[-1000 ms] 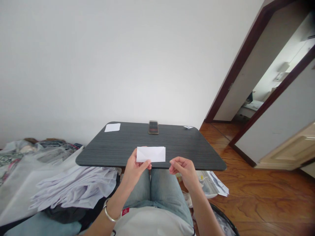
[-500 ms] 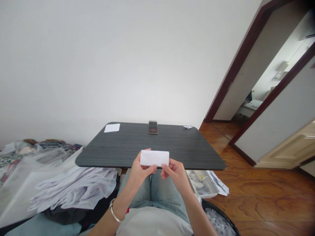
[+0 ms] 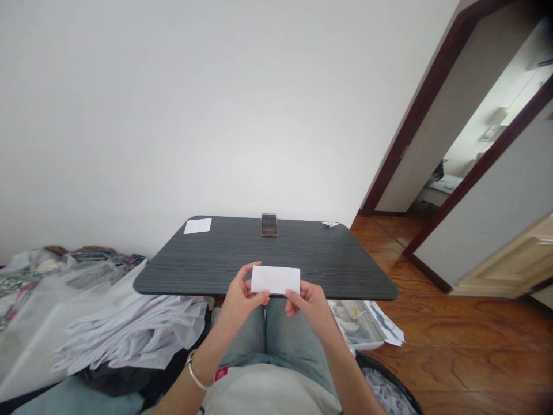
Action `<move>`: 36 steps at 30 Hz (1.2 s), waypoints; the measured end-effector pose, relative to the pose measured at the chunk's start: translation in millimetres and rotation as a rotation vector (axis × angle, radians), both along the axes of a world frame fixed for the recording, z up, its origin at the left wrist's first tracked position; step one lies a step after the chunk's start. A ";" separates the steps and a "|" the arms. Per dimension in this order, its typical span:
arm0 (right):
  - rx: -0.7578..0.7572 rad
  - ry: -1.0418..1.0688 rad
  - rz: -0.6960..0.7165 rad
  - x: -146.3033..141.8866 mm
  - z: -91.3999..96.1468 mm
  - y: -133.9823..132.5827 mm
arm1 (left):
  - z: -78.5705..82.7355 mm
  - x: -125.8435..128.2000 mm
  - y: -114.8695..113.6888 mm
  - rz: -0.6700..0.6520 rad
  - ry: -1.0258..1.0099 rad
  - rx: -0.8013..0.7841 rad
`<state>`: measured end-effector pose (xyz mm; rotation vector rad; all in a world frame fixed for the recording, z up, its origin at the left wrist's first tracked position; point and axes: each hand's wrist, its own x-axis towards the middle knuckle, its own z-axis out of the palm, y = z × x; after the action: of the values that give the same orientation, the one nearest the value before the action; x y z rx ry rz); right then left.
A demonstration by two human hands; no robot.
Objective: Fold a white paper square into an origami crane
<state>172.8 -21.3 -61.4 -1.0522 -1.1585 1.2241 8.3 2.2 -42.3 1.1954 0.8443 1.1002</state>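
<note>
A folded white paper (image 3: 275, 279) is held up over the near edge of the dark grey table (image 3: 216, 259). My left hand (image 3: 241, 298) pinches its lower left edge, thumb in front. My right hand (image 3: 310, 305) pinches its lower right edge. Both hands hover just above my knees in blue jeans. A silver bangle (image 3: 193, 374) sits on my left wrist.
A phone (image 3: 269, 224) stands at the table's far edge, a white sheet (image 3: 197, 225) at the far left corner, a small folded paper figure (image 3: 331, 223) at the far right. White papers and plastic (image 3: 125, 328) pile on the left. Papers (image 3: 367, 328) lie on the wooden floor; a doorway is right.
My right hand came in from the right and took hold of the paper's right edge. The paper has dropped a little lower and shifted slightly right.
</note>
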 end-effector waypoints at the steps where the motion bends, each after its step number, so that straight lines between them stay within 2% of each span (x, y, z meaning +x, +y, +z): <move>1: -0.002 -0.007 -0.002 0.8 0.0 0.4 | 0.9 -1.9 0.7 0.000 -0.002 -0.011; 8: -0.010 -0.041 -0.039 5.5 0.1 1.5 | 5.5 -14.6 3.4 0.041 -0.007 0.016; 19: 0.020 -0.011 -0.101 11.4 0.2 1.3 | -1.3 -29.4 12.0 0.082 -0.012 -0.008; 22: 0.012 -0.015 -0.076 10.0 2.2 -0.7 | -0.4 -25.7 11.2 0.058 -0.026 -0.029; 27: -0.012 -0.001 -0.014 3.9 1.4 -1.1 | 0.0 -13.2 7.8 -0.055 0.000 -0.058; 36: -0.036 0.106 0.039 -7.8 -5.0 0.2 | 3.5 -8.1 1.6 -0.037 0.029 -0.020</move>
<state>164.9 -21.1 -66.4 -0.9835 -1.0835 1.3198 0.3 3.8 -38.9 1.2087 0.8504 1.0449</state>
